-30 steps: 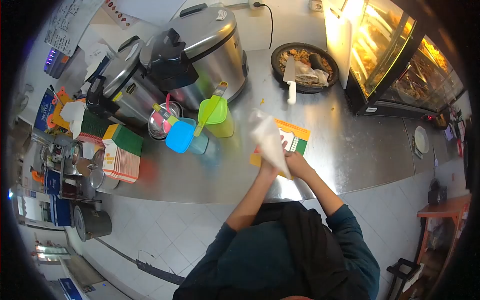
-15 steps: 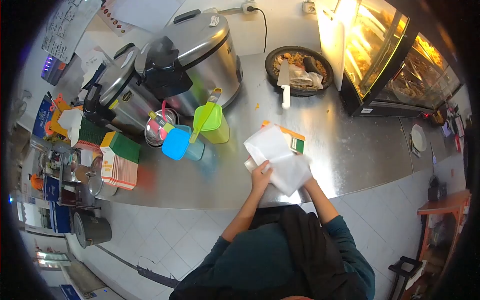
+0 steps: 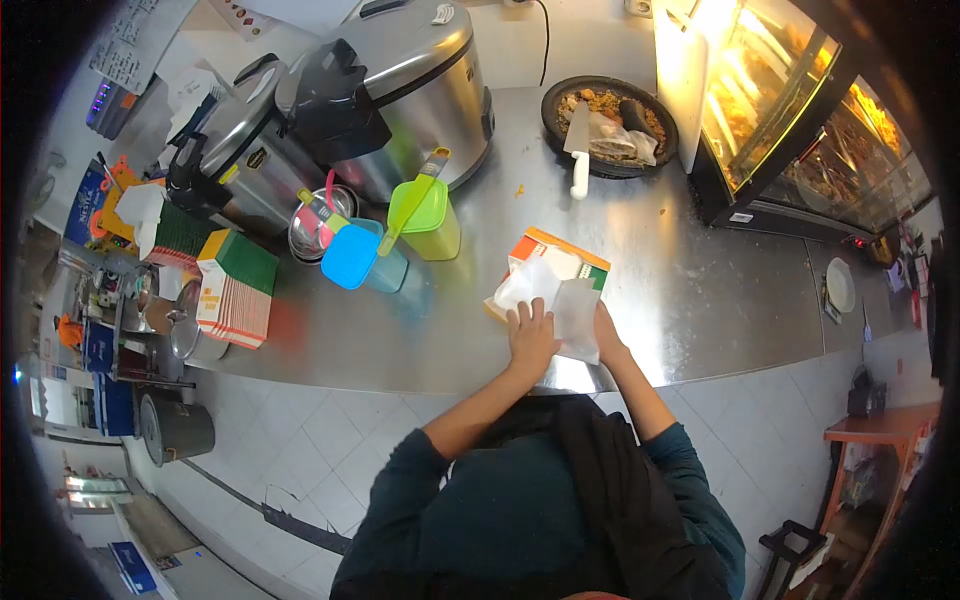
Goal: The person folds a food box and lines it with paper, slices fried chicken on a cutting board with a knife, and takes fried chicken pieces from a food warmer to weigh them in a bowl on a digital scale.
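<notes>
An orange, white and green carton (image 3: 597, 270) lies on the steel counter in front of me, with white paper (image 3: 575, 315) spread over its near part. My left hand (image 3: 533, 338) rests on the paper's left side, its fingers apart and pointing away from me. Against the right edge of the paper and carton is my right hand (image 3: 608, 335); its fingertips are largely hidden there, so its grip cannot be made out.
Left of the carton stand green (image 3: 432, 228) and blue-lidded (image 3: 352, 256) containers with brushes, stacked cartons (image 3: 232, 295) and large steel cookers (image 3: 425, 100). Behind are a stone bowl (image 3: 552, 125) of food and a knife (image 3: 579, 175). A lit display case (image 3: 770, 214) is right.
The white paper, first bunched between both hands, was opened out and now lies lower over the carton. My left hand has moved onto it with spread fingers. The view has shifted slightly.
</notes>
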`<state>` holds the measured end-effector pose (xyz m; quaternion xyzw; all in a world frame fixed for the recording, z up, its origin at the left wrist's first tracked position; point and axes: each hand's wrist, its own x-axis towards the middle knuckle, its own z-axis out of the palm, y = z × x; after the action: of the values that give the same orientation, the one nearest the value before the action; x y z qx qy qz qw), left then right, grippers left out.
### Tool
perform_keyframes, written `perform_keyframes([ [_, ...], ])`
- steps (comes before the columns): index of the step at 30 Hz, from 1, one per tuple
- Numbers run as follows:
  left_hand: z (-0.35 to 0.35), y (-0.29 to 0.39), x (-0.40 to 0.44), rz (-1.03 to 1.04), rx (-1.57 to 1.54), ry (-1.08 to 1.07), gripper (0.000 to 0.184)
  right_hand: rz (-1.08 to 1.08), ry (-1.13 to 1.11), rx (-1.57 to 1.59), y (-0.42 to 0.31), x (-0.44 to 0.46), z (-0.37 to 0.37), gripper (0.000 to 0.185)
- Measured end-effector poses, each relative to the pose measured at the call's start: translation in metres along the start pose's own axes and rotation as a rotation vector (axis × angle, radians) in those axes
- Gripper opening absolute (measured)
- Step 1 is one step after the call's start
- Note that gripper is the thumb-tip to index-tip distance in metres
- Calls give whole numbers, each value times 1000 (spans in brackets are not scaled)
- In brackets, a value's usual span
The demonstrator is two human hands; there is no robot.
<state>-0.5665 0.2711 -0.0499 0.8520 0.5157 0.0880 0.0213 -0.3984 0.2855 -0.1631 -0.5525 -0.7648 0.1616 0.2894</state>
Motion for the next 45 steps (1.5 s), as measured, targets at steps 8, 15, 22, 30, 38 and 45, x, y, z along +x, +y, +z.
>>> perform_keyframes([
  [8, 75, -30, 52, 182, -50, -545, 55, -200, 28, 11, -61, 11, -57, 36],
  [15, 37, -54, 41, -211, -188, -453, 104, 6, -152, -102, -48, 3, -74, 39],
  [22, 26, -34, 53, -431, -248, -640, 121, 349, 102, 390, -39, 18, -79, 26],
  [30, 57, -36, 60, -475, -281, -628, 111, 215, -162, -242, -146, 60, -66, 18],
  [38, 59, -93, 63, -364, -430, -411, 71, 442, -245, -412, -59, 39, -16, 26],
  [45, 41, -72, 51, -318, -294, -336, 74, 423, -253, -332, -54, 48, -11, 31],
])
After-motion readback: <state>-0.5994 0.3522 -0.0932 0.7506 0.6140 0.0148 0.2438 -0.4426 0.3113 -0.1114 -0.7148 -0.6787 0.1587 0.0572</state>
